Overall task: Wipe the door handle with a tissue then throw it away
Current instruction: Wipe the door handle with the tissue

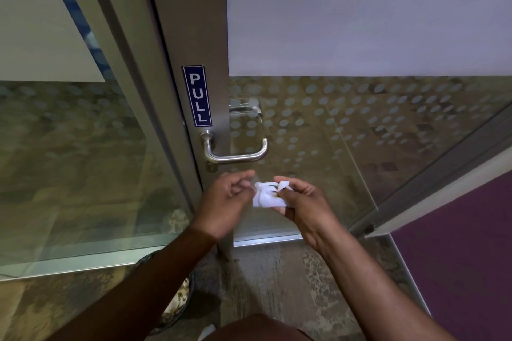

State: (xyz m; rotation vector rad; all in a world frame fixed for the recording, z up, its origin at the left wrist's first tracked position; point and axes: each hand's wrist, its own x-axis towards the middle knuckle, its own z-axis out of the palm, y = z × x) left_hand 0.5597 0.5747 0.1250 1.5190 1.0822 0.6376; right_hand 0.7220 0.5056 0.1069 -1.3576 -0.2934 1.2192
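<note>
White crumpled tissue (268, 194) sits pinched in the fingers of a person's right hand (300, 203), held low in front of a glass door, while the left hand (225, 198) hovers just beside it with fingers loosely curled and holding nothing. Just beyond the hands, the brushed-steel lever door handle (235, 153) projects from the metal door frame (199, 36), below a blue "PULL" sign (197, 96).

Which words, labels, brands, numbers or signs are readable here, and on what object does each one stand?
"PULL": white capital letters running top to bottom on the narrow blue sticker, stuck on the grey metal door frame just above the curved steel door handle.
No other text, brand or number is visible in this view.
</note>
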